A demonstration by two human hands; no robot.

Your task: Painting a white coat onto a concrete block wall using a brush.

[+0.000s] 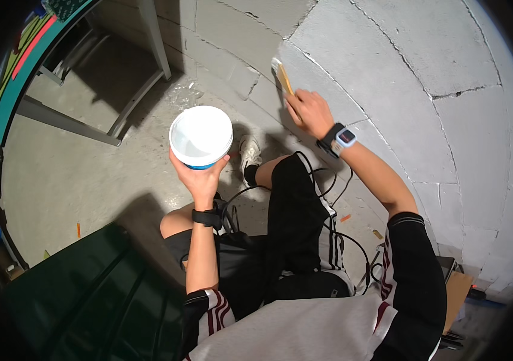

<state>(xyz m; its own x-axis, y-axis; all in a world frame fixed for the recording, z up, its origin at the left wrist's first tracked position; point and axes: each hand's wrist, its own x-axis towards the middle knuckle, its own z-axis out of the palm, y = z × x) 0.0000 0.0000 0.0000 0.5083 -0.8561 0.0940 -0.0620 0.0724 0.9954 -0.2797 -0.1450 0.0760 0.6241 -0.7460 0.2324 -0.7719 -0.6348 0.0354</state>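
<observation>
My left hand (199,177) is closed round the lower side of a white plastic tub (223,143), which has a blue band near its base. Its open mouth faces up, and the inside looks white; I cannot tell how much it holds. With fingers wrapped round its handle, my right hand (312,113) grips a paintbrush (284,79). The brush's whitish bristles point up and left, at the block wall (353,66); whether they touch it I cannot tell. To the right the wall looks whiter, while the blocks at the left are greyer.
A table with a teal top (10,99) and grey metal legs (67,124) stands at the far left. Crumpled clear plastic (183,95) lies on the floor beyond the tub. Black cables (353,239) loop beside my leg. A dark green ribbed surface (94,295) fills the lower left.
</observation>
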